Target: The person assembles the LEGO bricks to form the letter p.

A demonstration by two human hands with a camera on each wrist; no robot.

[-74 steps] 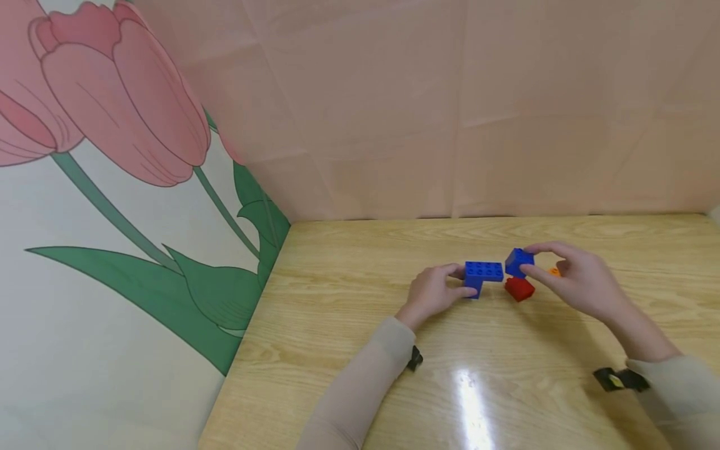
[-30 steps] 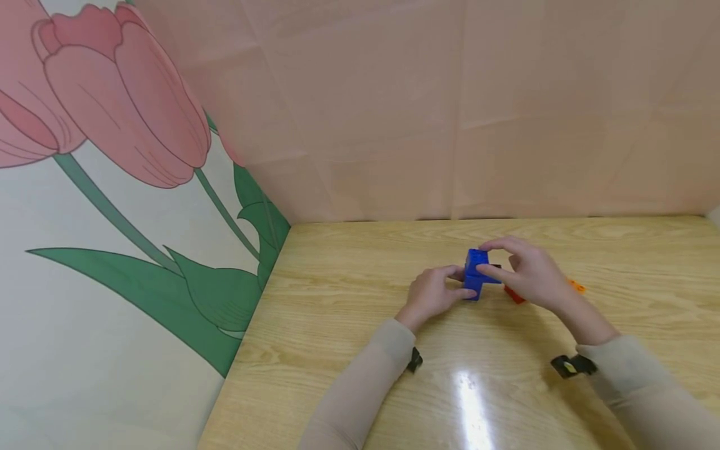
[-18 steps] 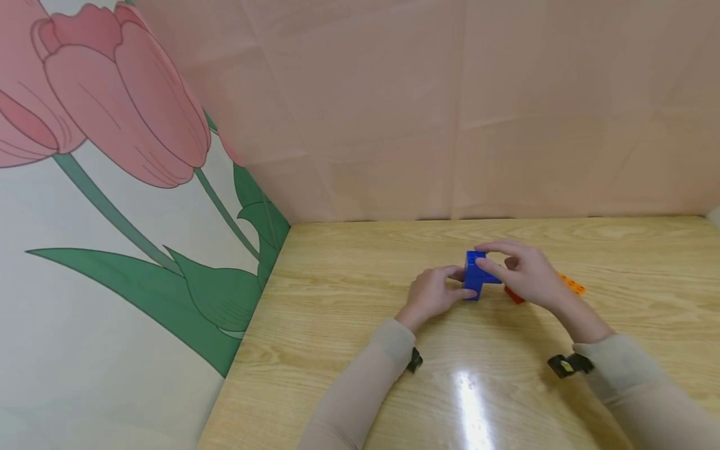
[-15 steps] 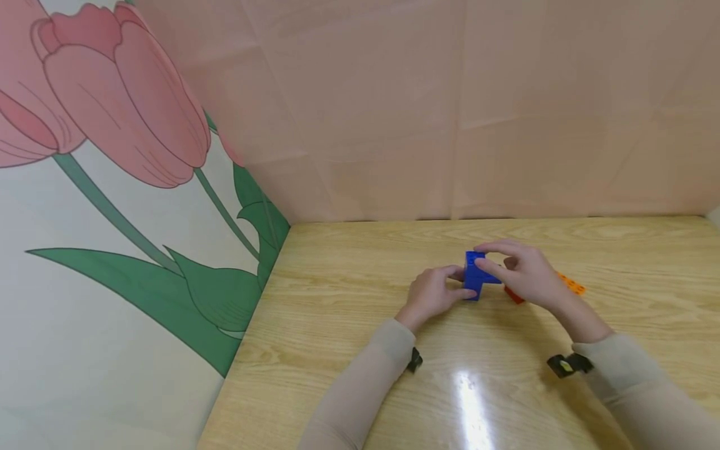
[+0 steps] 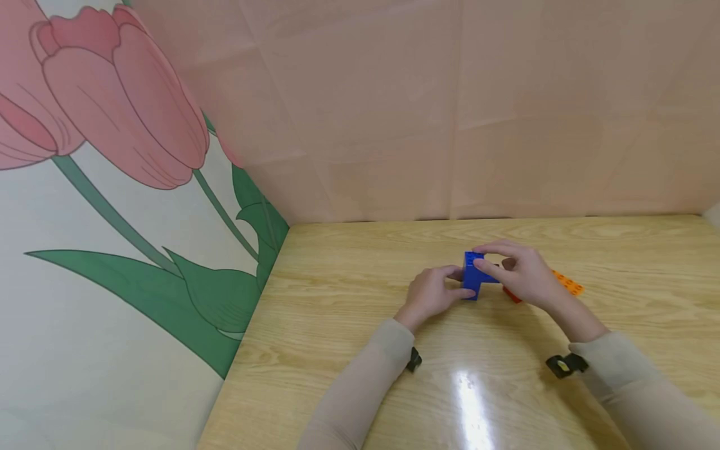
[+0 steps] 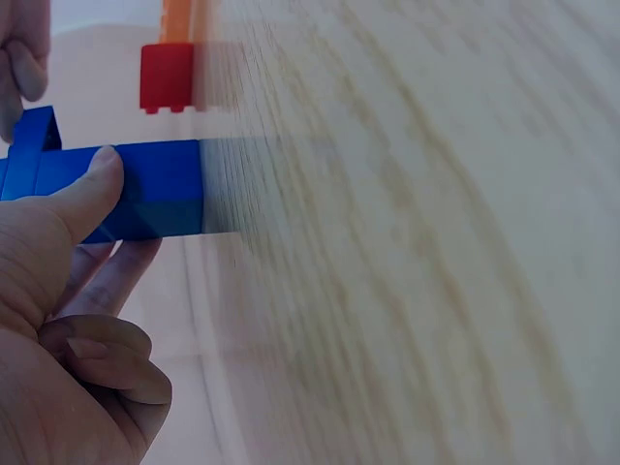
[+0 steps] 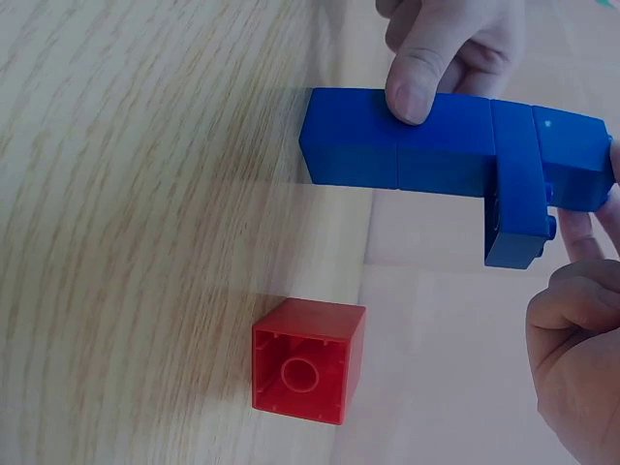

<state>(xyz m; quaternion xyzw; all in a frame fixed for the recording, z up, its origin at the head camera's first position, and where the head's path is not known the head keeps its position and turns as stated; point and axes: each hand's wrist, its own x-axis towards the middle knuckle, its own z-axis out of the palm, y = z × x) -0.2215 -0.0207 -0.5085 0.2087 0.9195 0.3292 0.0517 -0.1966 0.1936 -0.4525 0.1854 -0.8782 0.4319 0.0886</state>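
Note:
A stack of blue building bricks stands upright on the table, with a long flat brick jutting out sideways near its top. My left hand pinches the lower column between thumb and fingers. On top of the long brick sits a small blue brick, and my right hand pinches it by its sides. Its underside meets the long brick in the right wrist view. Under the right hand lies a red brick, its hollow underside facing sideways, apart from the stack.
An orange studded brick lies on the wooden table behind the right wrist, partly hidden by it. A pink cloth wall rises at the table's back, and a tulip-patterned panel borders the left side.
My right hand has moved left with the small blue brick, placing it on the long brick's left end, then pressing slightly down. My left hand keeps its hold. More of the orange brick shows.

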